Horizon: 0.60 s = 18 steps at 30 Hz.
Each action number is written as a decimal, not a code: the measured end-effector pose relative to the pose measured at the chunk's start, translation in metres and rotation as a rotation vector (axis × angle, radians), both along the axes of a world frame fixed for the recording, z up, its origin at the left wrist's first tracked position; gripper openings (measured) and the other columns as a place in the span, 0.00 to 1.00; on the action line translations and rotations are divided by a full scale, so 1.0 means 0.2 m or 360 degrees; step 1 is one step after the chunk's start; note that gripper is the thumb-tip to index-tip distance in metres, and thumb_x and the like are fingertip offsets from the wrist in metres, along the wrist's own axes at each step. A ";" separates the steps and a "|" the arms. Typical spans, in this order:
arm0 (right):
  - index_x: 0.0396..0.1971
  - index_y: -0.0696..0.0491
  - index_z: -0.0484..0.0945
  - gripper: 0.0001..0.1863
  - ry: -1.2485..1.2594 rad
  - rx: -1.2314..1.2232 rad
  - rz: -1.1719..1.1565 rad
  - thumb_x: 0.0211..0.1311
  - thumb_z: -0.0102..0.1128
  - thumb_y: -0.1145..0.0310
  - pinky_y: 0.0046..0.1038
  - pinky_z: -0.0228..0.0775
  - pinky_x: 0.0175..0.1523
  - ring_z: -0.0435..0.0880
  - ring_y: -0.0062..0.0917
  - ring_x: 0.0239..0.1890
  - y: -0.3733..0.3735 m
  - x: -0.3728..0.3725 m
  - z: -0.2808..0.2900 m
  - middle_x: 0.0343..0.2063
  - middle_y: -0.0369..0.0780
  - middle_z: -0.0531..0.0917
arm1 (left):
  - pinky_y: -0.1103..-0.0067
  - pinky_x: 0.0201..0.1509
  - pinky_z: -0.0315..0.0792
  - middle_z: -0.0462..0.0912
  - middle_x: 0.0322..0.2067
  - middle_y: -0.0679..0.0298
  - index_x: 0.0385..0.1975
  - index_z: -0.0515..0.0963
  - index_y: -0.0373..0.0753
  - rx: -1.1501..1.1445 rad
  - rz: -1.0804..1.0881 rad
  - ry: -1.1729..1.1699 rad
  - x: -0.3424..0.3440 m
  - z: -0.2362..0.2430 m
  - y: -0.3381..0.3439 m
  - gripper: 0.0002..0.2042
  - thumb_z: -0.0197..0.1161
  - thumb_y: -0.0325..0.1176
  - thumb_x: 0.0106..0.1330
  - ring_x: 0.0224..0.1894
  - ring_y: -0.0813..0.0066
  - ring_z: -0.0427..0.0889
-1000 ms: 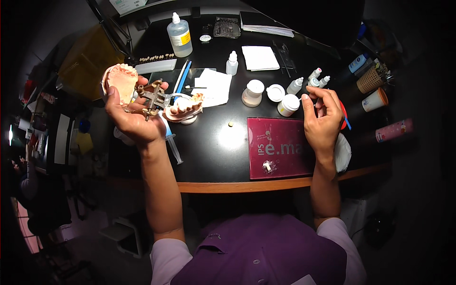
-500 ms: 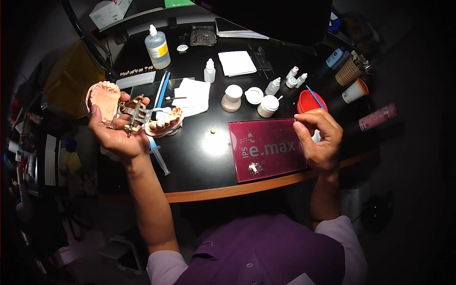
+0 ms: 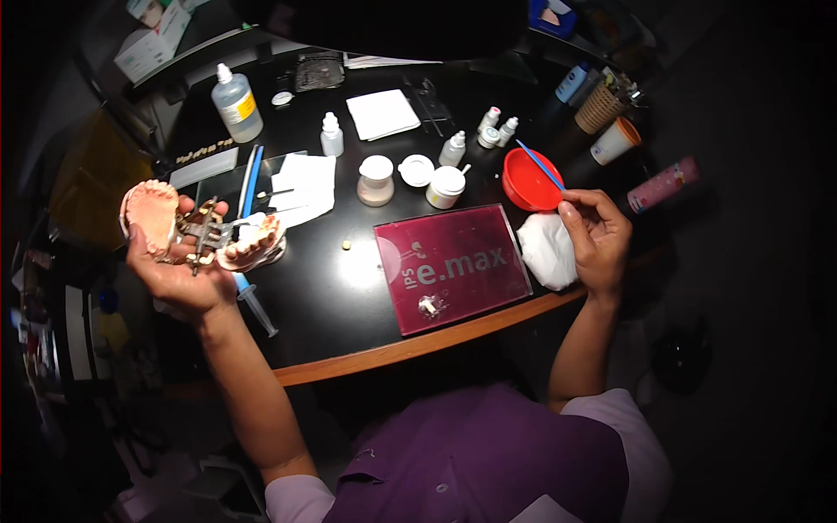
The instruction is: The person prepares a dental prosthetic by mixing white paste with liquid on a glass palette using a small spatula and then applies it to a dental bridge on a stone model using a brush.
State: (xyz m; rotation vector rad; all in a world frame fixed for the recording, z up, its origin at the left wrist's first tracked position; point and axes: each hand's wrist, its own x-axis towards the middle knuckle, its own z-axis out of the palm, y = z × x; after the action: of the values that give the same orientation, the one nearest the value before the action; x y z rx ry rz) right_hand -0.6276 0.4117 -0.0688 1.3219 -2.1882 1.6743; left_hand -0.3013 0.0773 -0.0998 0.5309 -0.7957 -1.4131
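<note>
My left hand (image 3: pixel 187 283) is closed around a metal dental articulator (image 3: pixel 206 231), held palm up above the left part of the table. It carries an opened-out pair of plaster tooth models, the larger pinkish arch (image 3: pixel 150 218) on the left and a smaller model (image 3: pixel 253 244) with brownish teeth on the right. At the red bowl (image 3: pixel 523 187), the thumb and fingertips of my right hand (image 3: pixel 597 235) pinch together at the near end of a thin blue stick (image 3: pixel 540 163). The stick lies slanted across the bowl. A crumpled white cloth (image 3: pixel 547 251) lies beside this hand.
A dark red glass slab (image 3: pixel 453 292) with a small whitish blob (image 3: pixel 427 305) sits near the wooden table edge (image 3: pixel 349 368). Behind it stand a lidded jar (image 3: pixel 376 181), an open white jar (image 3: pixel 446 187) and dropper bottles (image 3: pixel 452 150). A syringe (image 3: pixel 257 307) lies below the articulator.
My right hand has moved from over the slab's far right corner to the blue stick at the bowl, uncovering the white cloth. My left hand still holds the articulator. The whole view has shifted.
</note>
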 end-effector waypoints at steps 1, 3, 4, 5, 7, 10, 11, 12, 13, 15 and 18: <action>0.45 0.62 0.86 0.07 -0.0065 -0.0043 -0.0049 0.70 0.69 0.78 0.16 0.71 0.39 0.81 0.12 0.36 0.02 -0.02 -0.02 0.37 0.36 0.85 | 0.55 0.48 0.87 0.84 0.42 0.51 0.61 0.76 0.34 -0.0001 0.0001 -0.0026 0.00 0.01 0.00 0.28 0.49 0.53 0.76 0.40 0.52 0.87; 0.45 0.62 0.86 0.07 -0.0112 -0.0028 -0.0124 0.71 0.68 0.78 0.14 0.72 0.40 0.80 0.10 0.36 0.10 -0.07 -0.06 0.37 0.35 0.85 | 0.56 0.49 0.87 0.85 0.42 0.51 0.63 0.75 0.34 -0.0038 -0.0001 -0.0038 0.00 0.01 0.01 0.29 0.48 0.53 0.76 0.41 0.52 0.87; 0.46 0.62 0.86 0.07 -0.0140 -0.0015 -0.0173 0.71 0.68 0.79 0.14 0.72 0.40 0.80 0.09 0.36 0.14 -0.09 -0.07 0.36 0.34 0.86 | 0.56 0.49 0.87 0.85 0.42 0.52 0.62 0.75 0.34 -0.0047 -0.0023 -0.0037 0.00 0.01 0.01 0.29 0.48 0.53 0.76 0.41 0.53 0.87; 0.46 0.62 0.86 0.07 -0.0171 -0.0003 -0.0216 0.71 0.68 0.79 0.13 0.72 0.40 0.79 0.09 0.36 0.18 -0.11 -0.08 0.36 0.33 0.86 | 0.56 0.48 0.87 0.85 0.42 0.52 0.62 0.75 0.34 -0.0057 -0.0038 -0.0039 0.01 0.01 0.01 0.29 0.48 0.53 0.76 0.41 0.53 0.87; 0.47 0.62 0.85 0.08 -0.0204 0.0002 -0.0262 0.71 0.68 0.80 0.13 0.72 0.42 0.79 0.09 0.37 0.26 -0.13 -0.11 0.36 0.33 0.86 | 0.56 0.48 0.87 0.85 0.41 0.52 0.60 0.76 0.33 -0.0048 0.0028 -0.0060 -0.02 0.03 0.03 0.28 0.49 0.53 0.76 0.41 0.54 0.87; 0.48 0.62 0.85 0.08 -0.0209 0.0003 -0.0312 0.72 0.67 0.80 0.15 0.74 0.45 0.81 0.12 0.38 0.34 -0.16 -0.14 0.37 0.34 0.85 | 0.57 0.39 0.88 0.82 0.38 0.52 0.54 0.77 0.30 -0.0035 0.0109 -0.0023 -0.06 0.08 0.07 0.28 0.47 0.53 0.77 0.32 0.49 0.87; 0.48 0.62 0.85 0.08 -0.0202 0.0014 -0.0327 0.72 0.66 0.80 0.15 0.74 0.46 0.81 0.12 0.38 0.36 -0.17 -0.15 0.38 0.34 0.85 | 0.58 0.39 0.88 0.82 0.38 0.52 0.53 0.77 0.30 -0.0032 0.0098 -0.0010 -0.04 0.08 0.07 0.28 0.47 0.53 0.77 0.32 0.50 0.87; 0.48 0.61 0.85 0.08 -0.0181 0.0023 -0.0337 0.72 0.66 0.80 0.16 0.74 0.47 0.81 0.12 0.39 0.39 -0.19 -0.15 0.38 0.35 0.85 | 0.58 0.39 0.88 0.82 0.37 0.52 0.52 0.76 0.31 -0.0052 0.0077 0.0021 -0.04 0.06 0.06 0.27 0.48 0.54 0.77 0.31 0.50 0.87; 0.48 0.62 0.85 0.08 -0.0172 0.0015 -0.0340 0.72 0.66 0.80 0.16 0.74 0.47 0.81 0.12 0.40 0.39 -0.19 -0.15 0.38 0.34 0.85 | 0.58 0.38 0.88 0.82 0.37 0.52 0.52 0.76 0.31 -0.0071 0.0063 0.0013 -0.05 0.05 0.06 0.27 0.49 0.54 0.77 0.30 0.51 0.87; 0.48 0.62 0.84 0.08 -0.0189 0.0033 -0.0341 0.72 0.66 0.79 0.16 0.73 0.47 0.80 0.12 0.40 0.39 -0.19 -0.15 0.37 0.34 0.84 | 0.58 0.37 0.88 0.82 0.37 0.52 0.52 0.76 0.32 -0.0079 0.0051 0.0048 -0.05 0.05 0.06 0.27 0.49 0.54 0.77 0.30 0.52 0.87; 0.48 0.62 0.84 0.08 -0.0211 0.0035 -0.0264 0.73 0.65 0.80 0.16 0.72 0.47 0.80 0.12 0.39 0.34 -0.16 -0.15 0.37 0.34 0.84 | 0.59 0.37 0.89 0.82 0.37 0.53 0.53 0.76 0.33 -0.0121 0.0085 0.0084 -0.03 0.06 0.06 0.26 0.50 0.54 0.76 0.30 0.53 0.87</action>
State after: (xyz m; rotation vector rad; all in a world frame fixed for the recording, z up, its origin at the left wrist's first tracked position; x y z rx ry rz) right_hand -0.6598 0.4791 -0.0979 1.0286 -2.3223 1.7243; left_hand -0.3076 0.0884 -0.0872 0.4515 -0.7843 -1.3369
